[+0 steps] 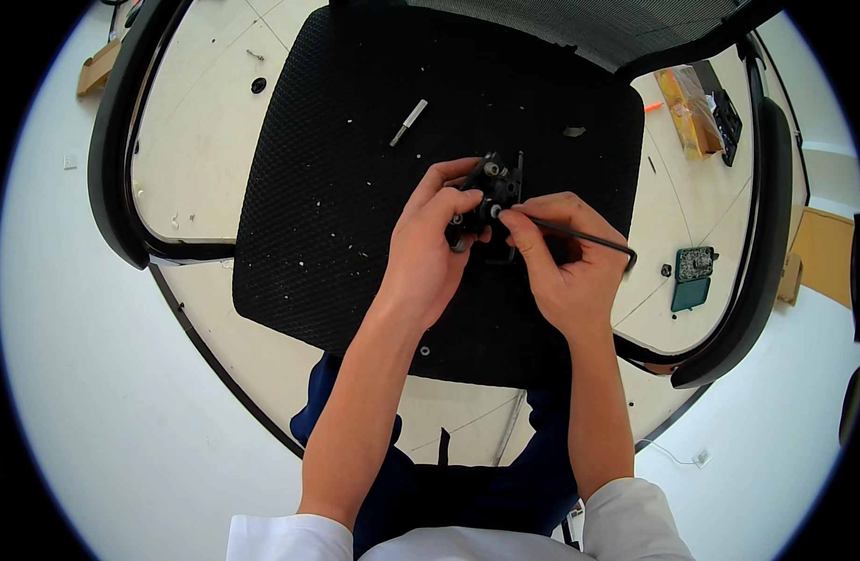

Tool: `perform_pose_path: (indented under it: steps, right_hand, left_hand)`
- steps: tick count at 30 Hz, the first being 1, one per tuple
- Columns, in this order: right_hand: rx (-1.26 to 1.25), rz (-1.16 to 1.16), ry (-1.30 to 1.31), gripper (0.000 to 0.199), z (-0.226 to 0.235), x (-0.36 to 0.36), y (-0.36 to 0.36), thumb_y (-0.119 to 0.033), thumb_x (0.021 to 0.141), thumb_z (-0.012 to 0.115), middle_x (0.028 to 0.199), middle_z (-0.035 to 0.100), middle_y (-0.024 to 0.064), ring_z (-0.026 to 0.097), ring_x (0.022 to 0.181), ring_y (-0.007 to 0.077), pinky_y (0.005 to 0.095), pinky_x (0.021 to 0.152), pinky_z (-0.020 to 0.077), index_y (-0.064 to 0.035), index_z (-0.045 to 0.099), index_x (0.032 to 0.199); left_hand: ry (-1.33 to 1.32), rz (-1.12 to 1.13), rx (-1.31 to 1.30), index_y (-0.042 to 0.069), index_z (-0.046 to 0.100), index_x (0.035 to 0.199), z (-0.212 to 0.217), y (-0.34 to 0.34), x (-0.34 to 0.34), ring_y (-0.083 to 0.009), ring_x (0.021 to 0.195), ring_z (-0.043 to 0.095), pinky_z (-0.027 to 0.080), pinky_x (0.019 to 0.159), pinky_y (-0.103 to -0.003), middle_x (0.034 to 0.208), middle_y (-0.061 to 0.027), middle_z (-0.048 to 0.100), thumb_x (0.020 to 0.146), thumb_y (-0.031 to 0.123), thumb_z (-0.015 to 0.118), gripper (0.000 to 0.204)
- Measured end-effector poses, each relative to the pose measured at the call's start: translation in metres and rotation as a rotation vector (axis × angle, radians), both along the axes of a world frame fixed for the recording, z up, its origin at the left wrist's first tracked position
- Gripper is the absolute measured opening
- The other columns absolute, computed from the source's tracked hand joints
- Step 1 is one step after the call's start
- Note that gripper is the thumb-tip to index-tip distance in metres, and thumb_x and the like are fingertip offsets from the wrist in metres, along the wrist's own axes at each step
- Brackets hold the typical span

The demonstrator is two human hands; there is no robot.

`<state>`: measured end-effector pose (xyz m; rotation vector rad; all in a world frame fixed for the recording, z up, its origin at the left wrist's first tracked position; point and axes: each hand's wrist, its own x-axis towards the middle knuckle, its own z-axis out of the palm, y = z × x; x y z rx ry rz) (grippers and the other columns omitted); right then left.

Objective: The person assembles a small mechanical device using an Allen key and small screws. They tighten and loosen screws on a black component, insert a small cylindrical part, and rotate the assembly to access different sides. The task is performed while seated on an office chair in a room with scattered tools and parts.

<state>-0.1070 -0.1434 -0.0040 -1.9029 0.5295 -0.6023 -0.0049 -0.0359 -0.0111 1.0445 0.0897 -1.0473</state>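
Note:
My left hand grips a small black mechanical part with several round fittings, holding it just above a black mesh chair seat. My right hand pinches a thin black L-shaped hex key, whose tip meets a pale screw head on the part. The key's bent end sticks out to the right past my fingers. My fingers hide the lower half of the part.
A small silver rod and pale crumbs lie on the seat. Curved black armrests flank the seat. On the floor sit a green circuit board, a yellow packet, a black washer and a cardboard piece.

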Motion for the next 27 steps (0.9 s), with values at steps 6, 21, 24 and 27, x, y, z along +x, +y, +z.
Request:
perform_pose_path:
  steps: [6,21,24,27]
  right_hand:
    - [0.174,-0.067,-0.099,0.009,-0.001,0.004,0.006,-0.001,0.086,0.071,0.079,0.068,0.0075,0.068,0.068,0.0134,0.0226,0.065,0.0553,0.0015,0.067,0.093]
    - [0.681,-0.133,-0.188,0.009,-0.006,0.003,-0.001,-0.004,0.095,0.061,0.081,0.07,0.0148,0.069,0.062,0.0171,0.026,0.055,0.0548,0.0028,0.059,0.089]
    - [0.58,-0.151,-0.187,0.009,-0.005,0.005,0.002,-0.005,0.096,0.06,0.083,0.069,0.0152,0.069,0.063,0.0178,0.027,0.056,0.0557,0.0037,0.06,0.094]
    - [0.649,-0.135,-0.216,0.01,-0.007,0.006,0.002,-0.005,0.096,0.06,0.084,0.069,0.0154,0.069,0.064,0.0186,0.0285,0.059,0.0576,0.0049,0.062,0.097]
  left_hand:
    - [-0.028,0.021,-0.049,0.0,0.051,0.13,-0.001,-0.002,-0.002,-0.0143,0.097,0.053,0.042,0.086,-0.031,0.112,-0.0088,0.057,0.094,0.018,0.044,0.04]
    - [-0.115,0.07,-0.118,-0.001,0.044,0.135,0.006,-0.004,-0.009,-0.0192,0.111,0.056,0.041,0.102,-0.039,0.121,-0.0135,0.053,0.095,0.019,0.043,0.045]
    - [-0.124,0.097,-0.17,-0.001,0.042,0.135,0.003,-0.005,-0.009,-0.0194,0.114,0.054,0.041,0.102,-0.039,0.125,-0.0136,0.05,0.094,0.015,0.045,0.044]
    - [-0.136,0.127,-0.216,-0.001,0.041,0.136,0.002,-0.004,-0.008,-0.0195,0.116,0.053,0.042,0.103,-0.039,0.125,-0.0134,0.049,0.094,0.011,0.047,0.043]
